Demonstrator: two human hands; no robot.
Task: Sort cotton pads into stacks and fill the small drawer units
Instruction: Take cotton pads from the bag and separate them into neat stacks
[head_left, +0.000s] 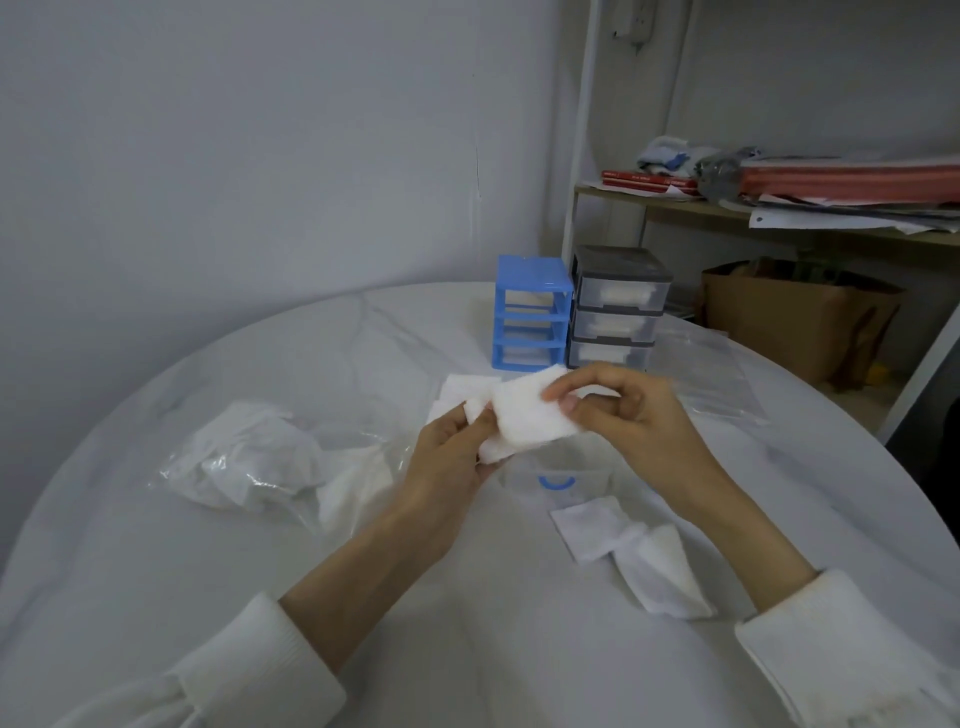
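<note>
While both hands work above the middle of the desk (156, 597), the step in hand appears to be the building of one stack of cotton pads, with the filling of drawers to come after.

Nearest to the person, in front of the held stack and a little to its right, two loose pads (623, 545) lie on the desk, partly overlapping. The held stack of pads (519, 415) is raised over the desk. The left hand (452, 457) grips it from below at its left edge, and the right hand (623, 410) pinches its right edge with thumb and fingertips, so the two hands are close together and both closed on the same pads. To the left of the held stack lies a crumpled clear bag (249, 462) with white material inside. Just behind the held stack, more flat pads (462, 389) rest on the desk.

Beyond the held stack stand the blue drawer unit (530, 312) and, touching its right side, the grey drawer unit (618, 306). The grey drawers seem to hold white pads already.

The next move probably calls for squaring the edges, then freeing one hand to pull a drawer open. Which drawer has room cannot be told.
</note>
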